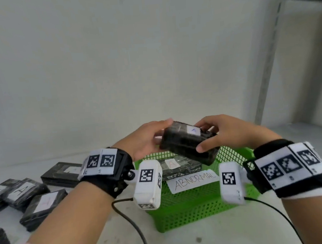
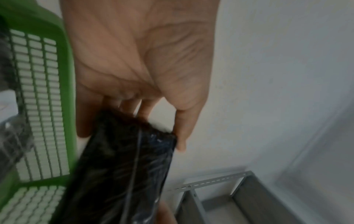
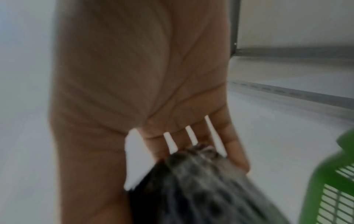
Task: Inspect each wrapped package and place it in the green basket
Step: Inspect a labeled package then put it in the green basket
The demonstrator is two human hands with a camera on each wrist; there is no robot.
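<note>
A black wrapped package [image 1: 187, 142] with a small white label is held tilted in the air above the green basket [image 1: 195, 212]. My left hand [image 1: 148, 138] grips its left end, thumb on top. My right hand [image 1: 221, 131] grips its right end, thumb on the near side. In the left wrist view the package [image 2: 122, 174] hangs from my fingers [image 2: 182, 128] beside the basket wall [image 2: 67, 75]. The right wrist view is blurred; the package [image 3: 201, 189] sits against my fingers [image 3: 235, 151]. Inside the basket lies another package [image 1: 177, 167] labelled A.
A paper label reading ABNORMAL [image 1: 192, 180] is fixed on the basket's front. Several more wrapped packages [image 1: 43, 208] lie on the white surface at the left. A grey metal shelf frame [image 1: 271, 57] stands at the right. A white wall is behind.
</note>
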